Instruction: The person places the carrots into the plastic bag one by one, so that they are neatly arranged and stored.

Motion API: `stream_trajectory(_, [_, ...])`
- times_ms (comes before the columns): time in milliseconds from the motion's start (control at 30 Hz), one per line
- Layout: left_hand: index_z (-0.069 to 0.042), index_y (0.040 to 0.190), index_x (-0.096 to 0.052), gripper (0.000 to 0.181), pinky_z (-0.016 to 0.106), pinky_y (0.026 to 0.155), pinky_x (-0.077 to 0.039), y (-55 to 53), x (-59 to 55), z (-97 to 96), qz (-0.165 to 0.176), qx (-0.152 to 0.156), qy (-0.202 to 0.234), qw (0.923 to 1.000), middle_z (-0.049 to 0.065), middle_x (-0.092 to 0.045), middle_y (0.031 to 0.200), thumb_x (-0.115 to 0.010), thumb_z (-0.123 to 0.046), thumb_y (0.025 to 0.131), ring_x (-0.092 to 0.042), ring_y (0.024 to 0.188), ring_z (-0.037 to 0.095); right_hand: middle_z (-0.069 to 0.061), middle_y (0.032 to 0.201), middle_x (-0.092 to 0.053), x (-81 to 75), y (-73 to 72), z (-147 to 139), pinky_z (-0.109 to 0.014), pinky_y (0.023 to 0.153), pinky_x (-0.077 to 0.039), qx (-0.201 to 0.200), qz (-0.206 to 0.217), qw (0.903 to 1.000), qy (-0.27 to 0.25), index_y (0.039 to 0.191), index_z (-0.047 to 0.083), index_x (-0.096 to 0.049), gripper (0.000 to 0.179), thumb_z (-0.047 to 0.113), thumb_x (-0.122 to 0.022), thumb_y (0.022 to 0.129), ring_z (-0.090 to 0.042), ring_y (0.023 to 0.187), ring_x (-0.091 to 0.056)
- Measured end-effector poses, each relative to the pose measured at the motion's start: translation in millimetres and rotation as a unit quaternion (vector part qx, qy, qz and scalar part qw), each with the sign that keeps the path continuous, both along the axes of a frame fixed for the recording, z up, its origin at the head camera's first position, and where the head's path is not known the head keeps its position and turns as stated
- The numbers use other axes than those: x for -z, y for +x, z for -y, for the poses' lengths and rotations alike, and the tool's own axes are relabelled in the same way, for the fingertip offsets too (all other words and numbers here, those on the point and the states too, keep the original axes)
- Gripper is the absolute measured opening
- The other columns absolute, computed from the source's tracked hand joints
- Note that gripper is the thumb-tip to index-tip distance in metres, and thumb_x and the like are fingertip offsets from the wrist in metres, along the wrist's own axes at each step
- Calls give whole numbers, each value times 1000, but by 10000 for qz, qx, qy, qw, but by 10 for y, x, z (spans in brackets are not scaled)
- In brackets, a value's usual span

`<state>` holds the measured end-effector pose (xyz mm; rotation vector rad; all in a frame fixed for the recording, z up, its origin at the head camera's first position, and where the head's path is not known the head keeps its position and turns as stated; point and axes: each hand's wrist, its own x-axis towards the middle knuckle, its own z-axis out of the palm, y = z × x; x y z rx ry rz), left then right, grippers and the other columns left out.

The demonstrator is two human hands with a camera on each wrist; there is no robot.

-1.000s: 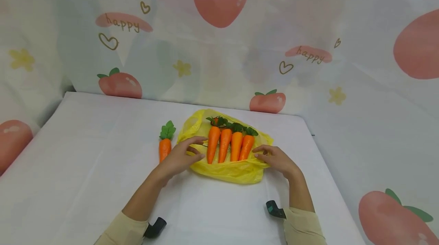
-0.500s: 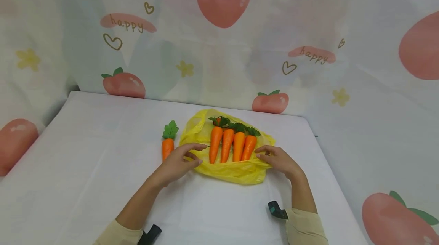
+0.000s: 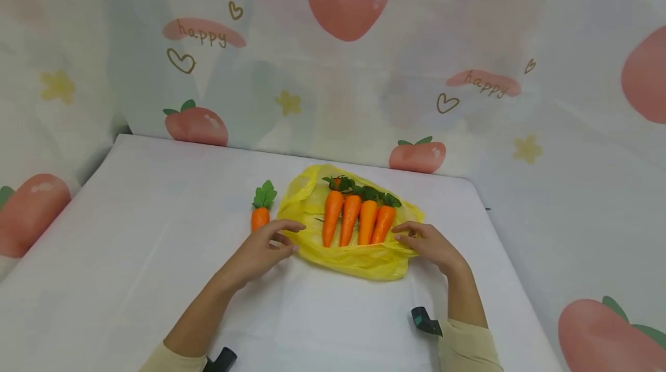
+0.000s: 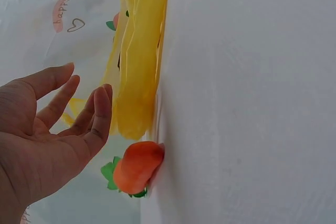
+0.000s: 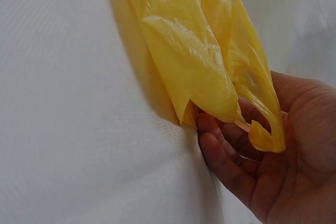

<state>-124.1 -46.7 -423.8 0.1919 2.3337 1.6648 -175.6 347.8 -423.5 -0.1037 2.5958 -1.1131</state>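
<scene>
A yellow plastic bag lies spread open on the table, its near edge folded over the tips of several orange carrots with dark green tops. My right hand holds the bag's right edge; in the right wrist view its fingers curl about the loose handle loop, and the thumb is partly behind the plastic. Just left of the bag, my left hand hovers with loosely bent fingers and nothing between them. Beyond it lies a single carrot with a leafy top, its lower end hidden behind that hand.
White cloth covers the table, whose far edge meets a curtain printed with peaches, hearts and flowers. Dark wrist mounts stick out by both cuffs.
My left hand has drawn away from the bag, leftward and toward me. The right hand stays at the bag's edge. The whole head view has shifted slightly.
</scene>
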Motion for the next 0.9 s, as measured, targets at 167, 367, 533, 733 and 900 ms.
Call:
stream_trajectory(167, [-22,132,-69,37,37,70,-55,-20,-10,102,-70,-128,26,9999,0,-64,124,-74,-13,97,-62,103,24,-10,104,-56,4,9,-18,-36,75,-45,86,24,10000,-33,128,6,-70,34,28,-66,103,-28,100,-48])
stream_trajectory(367, [-21,133,-69,37,41,81,-56,-21,11,224,-105,-226,111,9996,6,-64,126,-74,-11,97,-61,106,25,-10,104,-57,17,17,-6,-37,75,-45,35,2,9999,-158,128,4,-69,35,27,-66,103,-29,100,-48])
stream_trajectory(533, [-23,132,-68,35,38,85,-55,1,33,317,-156,-333,18,9993,4,-61,135,-73,-15,98,-59,112,25,-10,104,-57,21,7,-1,-37,75,-45,41,13,9999,-122,129,5,-69,34,27,-66,103,-28,101,-48])
stream_trajectory(733, [-26,133,-68,36,40,83,-51,11,51,386,-147,-493,-129,9986,6,-57,134,-73,-18,98,-56,112,27,-10,102,-55,39,-11,-22,-37,74,-44,27,-5,10000,-63,129,5,-69,34,26,-65,103,-28,99,-48])
stream_trajectory(900, [-24,134,-68,38,40,82,-53,-5,49,434,-25,-686,-188,9975,7,-52,135,-72,-16,98,-54,116,29,-10,100,-54,49,-27,-34,-36,73,-45,35,16,10000,-19,129,5,-69,34,26,-65,104,-28,97,-48])
